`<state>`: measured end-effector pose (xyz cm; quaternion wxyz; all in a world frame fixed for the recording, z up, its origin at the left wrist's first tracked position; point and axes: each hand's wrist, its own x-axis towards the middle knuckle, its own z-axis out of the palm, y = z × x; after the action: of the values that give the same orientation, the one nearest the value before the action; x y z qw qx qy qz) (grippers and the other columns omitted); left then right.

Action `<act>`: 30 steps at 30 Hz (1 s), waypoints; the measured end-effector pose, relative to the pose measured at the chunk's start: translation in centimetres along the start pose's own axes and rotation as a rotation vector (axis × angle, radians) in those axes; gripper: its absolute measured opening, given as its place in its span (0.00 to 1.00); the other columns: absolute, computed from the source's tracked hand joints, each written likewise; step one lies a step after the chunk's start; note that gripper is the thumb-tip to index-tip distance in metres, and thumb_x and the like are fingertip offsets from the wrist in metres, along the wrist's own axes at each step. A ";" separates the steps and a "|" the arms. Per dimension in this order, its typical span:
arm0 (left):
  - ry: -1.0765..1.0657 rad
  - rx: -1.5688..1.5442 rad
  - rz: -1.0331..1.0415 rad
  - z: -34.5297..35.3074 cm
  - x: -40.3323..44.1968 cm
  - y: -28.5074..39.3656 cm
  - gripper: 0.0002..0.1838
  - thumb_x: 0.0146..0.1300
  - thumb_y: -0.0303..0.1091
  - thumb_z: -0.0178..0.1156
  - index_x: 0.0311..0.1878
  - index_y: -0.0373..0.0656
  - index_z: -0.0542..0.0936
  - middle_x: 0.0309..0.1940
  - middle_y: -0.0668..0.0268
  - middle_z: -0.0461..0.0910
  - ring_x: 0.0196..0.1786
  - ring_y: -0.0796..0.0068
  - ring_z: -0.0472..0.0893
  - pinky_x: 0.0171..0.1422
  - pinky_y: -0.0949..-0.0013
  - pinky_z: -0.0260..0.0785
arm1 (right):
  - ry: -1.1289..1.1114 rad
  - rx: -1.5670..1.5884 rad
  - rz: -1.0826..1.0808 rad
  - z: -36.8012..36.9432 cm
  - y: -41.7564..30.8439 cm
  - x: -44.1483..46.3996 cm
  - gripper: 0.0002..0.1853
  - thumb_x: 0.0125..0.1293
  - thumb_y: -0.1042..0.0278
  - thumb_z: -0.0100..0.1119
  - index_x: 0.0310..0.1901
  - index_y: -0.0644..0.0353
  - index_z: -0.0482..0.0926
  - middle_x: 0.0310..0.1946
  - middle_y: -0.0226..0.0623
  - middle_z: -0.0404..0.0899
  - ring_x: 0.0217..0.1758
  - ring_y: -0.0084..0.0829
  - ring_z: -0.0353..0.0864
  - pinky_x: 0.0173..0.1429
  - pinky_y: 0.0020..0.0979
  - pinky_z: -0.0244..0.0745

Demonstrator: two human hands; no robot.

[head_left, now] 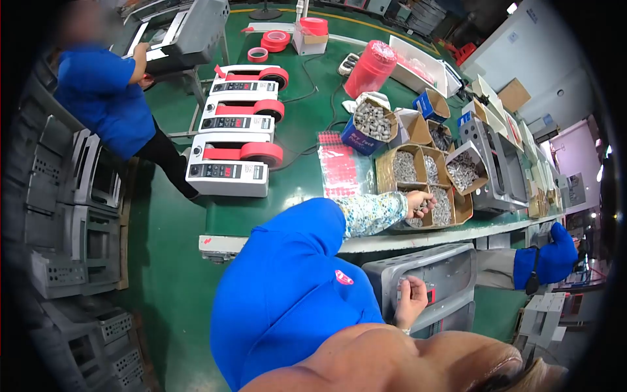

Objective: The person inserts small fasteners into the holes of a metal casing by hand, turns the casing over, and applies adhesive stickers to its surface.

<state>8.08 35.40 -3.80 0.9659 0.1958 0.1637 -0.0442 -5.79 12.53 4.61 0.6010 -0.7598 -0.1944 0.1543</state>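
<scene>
My left hand point(419, 203), in a floral sleeve cuff, is over a divided cardboard box point(386, 175) on the green table. Its fingers are curled around small grey metal parts. Similar loose metal parts point(441, 208) fill the compartments beside it. My right hand point(411, 301) is above a grey metal housing point(450, 264) in front of the table edge. Its thumb and fingers are drawn together, and what they hold, if anything, is too small to make out. A small red piece point(430, 296) shows next to that hand.
Several white tape dispensers point(228, 184) with red tape line the table point(297, 179). A red wrapped roll point(370, 68) and a blue box of grey fittings point(370, 124) stand farther back. Co-workers in blue work at left point(104, 98) and right point(545, 261). Stacked grey housings point(91, 242) line the left.
</scene>
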 end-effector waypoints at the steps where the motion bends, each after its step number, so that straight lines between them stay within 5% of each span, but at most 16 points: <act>1: 0.007 0.020 -0.007 0.7 -1.7 0.1 0.11 0.60 0.39 0.44 0.37 0.41 0.70 0.23 0.68 0.69 0.19 0.81 0.62 0.16 0.80 0.50 | -0.006 0.000 -0.013 0.0 -0.1 0.0 0.05 0.57 0.78 0.52 0.36 0.67 0.72 0.28 0.31 0.74 0.27 0.18 0.71 0.33 0.19 0.68; 4: -0.005 0.090 0.001 0.7 -4.4 -0.3 0.16 0.59 0.42 0.41 0.40 0.39 0.69 0.23 0.67 0.68 0.18 0.80 0.63 0.15 0.80 0.49 | -0.004 0.037 -0.026 0.1 -0.5 -0.6 0.05 0.58 0.78 0.52 0.37 0.66 0.72 0.28 0.31 0.74 0.27 0.18 0.71 0.34 0.19 0.68; 10: -0.196 -0.116 -0.100 2.1 -9.3 -1.5 0.09 0.60 0.35 0.48 0.38 0.40 0.69 0.22 0.69 0.67 0.18 0.83 0.61 0.13 0.82 0.48 | 0.076 -0.083 -0.149 -1.5 -2.2 -1.9 0.05 0.56 0.78 0.54 0.35 0.66 0.73 0.27 0.31 0.73 0.27 0.18 0.71 0.33 0.20 0.69; 14: -0.172 0.062 0.001 3.2 -11.9 -2.2 0.07 0.58 0.33 0.53 0.38 0.43 0.69 0.20 0.72 0.66 0.17 0.86 0.58 0.14 0.83 0.46 | 0.063 -0.379 -0.418 -4.8 -3.4 -2.7 0.04 0.50 0.80 0.56 0.30 0.65 0.76 0.27 0.39 0.77 0.29 0.30 0.76 0.37 0.28 0.70; 15: -0.034 0.145 0.046 4.8 -13.4 -2.4 0.07 0.59 0.34 0.52 0.38 0.43 0.69 0.18 0.74 0.63 0.15 0.86 0.56 0.14 0.83 0.45 | 0.076 -0.431 -0.425 -5.6 -3.7 -2.6 0.05 0.50 0.79 0.57 0.31 0.64 0.76 0.28 0.39 0.77 0.30 0.31 0.77 0.37 0.28 0.70; 17: -0.117 0.232 0.103 3.9 -13.6 -3.3 0.10 0.64 0.41 0.45 0.34 0.45 0.68 0.13 0.78 0.55 0.13 0.89 0.53 0.13 0.83 0.41 | 0.091 -0.468 -0.323 -7.7 -3.8 -3.3 0.05 0.50 0.78 0.56 0.32 0.63 0.77 0.27 0.39 0.77 0.30 0.33 0.77 0.35 0.27 0.70; 30: -0.117 0.286 0.106 6.6 -19.2 -9.0 0.11 0.66 0.40 0.43 0.38 0.43 0.68 0.18 0.75 0.59 0.14 0.89 0.52 0.13 0.85 0.42 | 0.282 -0.792 -0.348 -15.3 0.1 -3.9 0.03 0.49 0.72 0.55 0.27 0.57 0.76 0.24 0.31 0.73 0.30 0.33 0.72 0.36 0.32 0.66</act>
<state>-9.37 24.98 5.06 0.9370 0.3368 0.0887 -0.0274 -2.10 -2.41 8.00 0.3018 -0.9006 -0.2795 -0.1404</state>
